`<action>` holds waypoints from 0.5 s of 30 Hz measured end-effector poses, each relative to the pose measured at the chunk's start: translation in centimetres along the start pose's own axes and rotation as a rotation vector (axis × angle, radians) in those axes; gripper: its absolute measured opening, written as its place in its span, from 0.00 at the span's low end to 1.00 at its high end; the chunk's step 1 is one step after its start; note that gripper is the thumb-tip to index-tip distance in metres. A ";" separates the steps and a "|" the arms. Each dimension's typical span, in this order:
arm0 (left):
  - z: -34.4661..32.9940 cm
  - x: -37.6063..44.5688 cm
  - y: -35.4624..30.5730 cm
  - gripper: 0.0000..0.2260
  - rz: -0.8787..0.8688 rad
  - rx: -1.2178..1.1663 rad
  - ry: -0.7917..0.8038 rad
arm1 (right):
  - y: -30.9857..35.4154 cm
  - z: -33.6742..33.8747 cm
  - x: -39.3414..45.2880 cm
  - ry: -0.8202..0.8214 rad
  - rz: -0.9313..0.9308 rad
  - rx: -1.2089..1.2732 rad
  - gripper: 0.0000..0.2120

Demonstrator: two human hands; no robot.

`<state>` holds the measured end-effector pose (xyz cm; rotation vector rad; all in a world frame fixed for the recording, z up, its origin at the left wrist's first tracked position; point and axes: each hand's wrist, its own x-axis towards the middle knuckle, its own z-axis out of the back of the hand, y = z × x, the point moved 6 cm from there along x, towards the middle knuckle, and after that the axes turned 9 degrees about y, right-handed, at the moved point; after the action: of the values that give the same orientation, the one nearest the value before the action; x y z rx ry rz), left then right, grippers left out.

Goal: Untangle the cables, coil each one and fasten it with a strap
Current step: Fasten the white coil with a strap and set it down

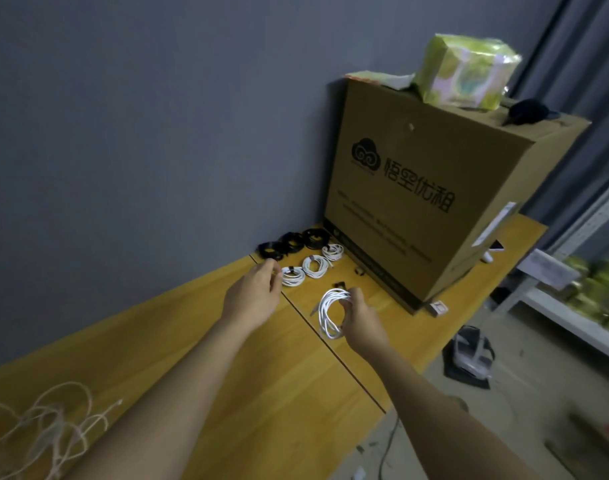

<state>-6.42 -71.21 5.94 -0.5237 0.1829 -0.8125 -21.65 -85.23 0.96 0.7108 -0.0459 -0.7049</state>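
Your right hand (pixel 360 315) grips a coiled white cable (pixel 332 311), fingers curled round one side of the loops and holding the bundle just above the yellow wooden tabletop (pixel 199 341). Your left hand (pixel 258 289) reaches forward with fingers loosely curled and apparently empty, close to the nearest of three finished white cable coils (pixel 292 276) lying in a row; behind them sit three black cable coils (pixel 291 241) against the grey wall. A small dark strap (pixel 443 285) lies on the tabletop just beyond the held coil, probably the fastener for it. A large brown cardboard box (pixel 424 202) stands to the right, a green plastic-wrapped package (pixel 465 72) on top. At the near left edge a loose tangle of pale cable (pixel 43 434) waits unsorted. The held cable looks light, thin and springy: its loops will likely spread if your grip slackens, so keep pinching across all the strands at one point and wrap the strap there.
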 end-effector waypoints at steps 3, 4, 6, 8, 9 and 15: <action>-2.6 1.4 -0.3 0.08 0.006 0.004 0.052 | -2.9 0.3 0.9 0.003 -0.065 0.021 0.05; -3.4 1.9 -0.4 0.08 0.007 0.009 0.069 | -3.8 0.4 1.1 -0.008 -0.083 0.022 0.06; -4.7 2.6 -0.6 0.07 0.002 0.011 0.099 | -5.1 0.9 1.6 -0.023 -0.106 0.009 0.05; -5.9 3.6 -1.1 0.07 -0.008 0.006 0.123 | -6.5 1.6 2.7 -0.039 -0.124 -0.008 0.04; -6.5 4.1 -1.3 0.07 -0.009 0.007 0.130 | -7.1 2.0 3.5 -0.045 -0.132 -0.017 0.03; -10.6 9.9 -3.9 0.07 0.014 0.018 0.153 | -12.0 4.7 9.9 -0.006 -0.137 -0.095 0.03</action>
<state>-5.90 -84.65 -0.69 -0.4423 0.3198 -0.8403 -22.23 -100.43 -4.63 0.6254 0.0313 -0.8348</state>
